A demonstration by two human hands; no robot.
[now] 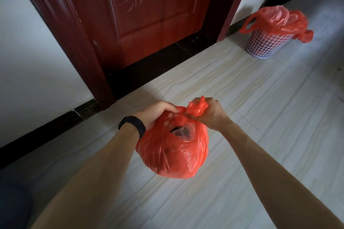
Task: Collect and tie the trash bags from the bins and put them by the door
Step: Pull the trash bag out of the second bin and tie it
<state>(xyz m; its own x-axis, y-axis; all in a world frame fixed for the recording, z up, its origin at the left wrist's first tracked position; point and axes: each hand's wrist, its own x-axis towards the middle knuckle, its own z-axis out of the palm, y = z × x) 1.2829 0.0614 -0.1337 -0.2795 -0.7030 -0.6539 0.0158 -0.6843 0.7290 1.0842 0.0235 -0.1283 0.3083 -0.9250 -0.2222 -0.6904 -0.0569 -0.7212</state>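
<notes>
A full red trash bag hangs above the pale floor in front of a dark red door. My left hand, with a black band on the wrist, pinches one bunched handle at the bag's top. Beside it, my right hand grips the other twisted handle, pulled out to the right. A knot sits between the two hands. Dark contents show through a gap under the knot.
A white perforated bin lined with another red bag stands against the wall right of the door frame. A black threshold strip and black skirting run along the wall. Pale tiled floor spreads around me.
</notes>
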